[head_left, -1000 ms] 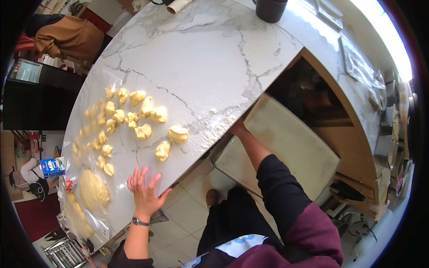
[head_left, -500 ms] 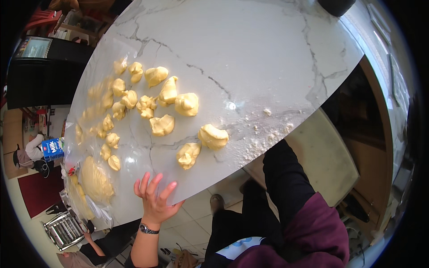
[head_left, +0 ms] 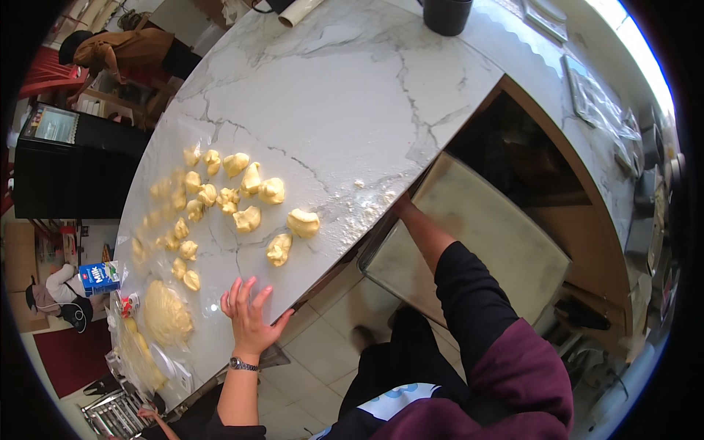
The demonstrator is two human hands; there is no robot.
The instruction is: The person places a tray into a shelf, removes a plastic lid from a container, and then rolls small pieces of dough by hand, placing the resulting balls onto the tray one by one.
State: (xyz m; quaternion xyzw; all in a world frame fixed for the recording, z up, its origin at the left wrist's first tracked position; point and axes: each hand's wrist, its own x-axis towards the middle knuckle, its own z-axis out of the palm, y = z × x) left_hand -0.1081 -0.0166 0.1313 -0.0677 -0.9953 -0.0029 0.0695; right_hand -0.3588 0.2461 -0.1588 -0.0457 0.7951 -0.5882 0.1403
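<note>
My left hand (head_left: 253, 323) lies with fingers spread at the near edge of the marble-patterned table (head_left: 352, 95), a wristwatch (head_left: 243, 364) on its wrist. It holds nothing. Just beyond its fingertips sits a yellow dough piece (head_left: 279, 250), beside another dough piece (head_left: 303, 223). My right forearm (head_left: 429, 236) stretches out to the table's edge, where my right hand goes out of sight beneath the tabletop; its fingers are hidden. Loose white flour (head_left: 363, 213) is scattered on top near that spot. Several more dough lumps (head_left: 247, 219) spread to the left, some under clear plastic.
A large dough mass (head_left: 167, 313) under plastic and a blue milk carton (head_left: 100, 278) are at the left. Below the table's right edge is a pale, flat-topped surface (head_left: 477, 242). A dark mug (head_left: 446, 16) stands at the far side. Other people (head_left: 125, 55) are in the background.
The view has swung, so the dough and table appear further left. My right forearm now shows bare beyond the sleeve, reaching to the table edge. My left hand stays spread at the edge.
</note>
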